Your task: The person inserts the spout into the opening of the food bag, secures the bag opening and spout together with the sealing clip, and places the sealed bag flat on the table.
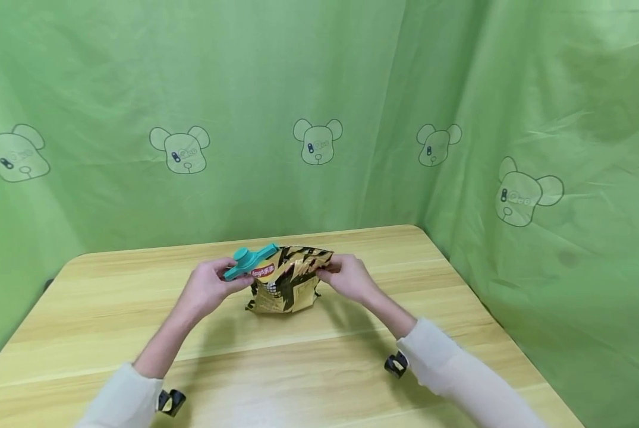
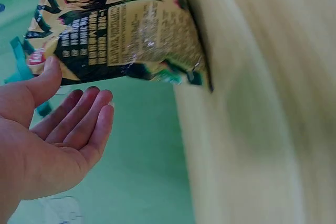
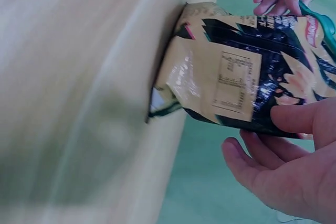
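A gold and black chip bag (image 1: 292,288) stands upright on the wooden table, its lower edge touching the surface. At its upper left corner is a teal bag clip (image 1: 251,260) with a round cap, slanting up to the right. My left hand (image 1: 208,286) holds the clip, thumb on the near side against the bag's corner. On the other side, my right hand (image 1: 351,278) pinches the bag's upper right edge between thumb and fingers. The left wrist view shows the printed bag (image 2: 131,35) with the clip (image 2: 22,61) partly hidden behind my thumb.
The wooden table (image 1: 276,368) extends around the bag, its far edge just behind it. Green curtains (image 1: 244,71) with bear-head drawings hang at the back and along the right side. Black wrist-worn devices (image 1: 172,402) sit under both light sleeves.
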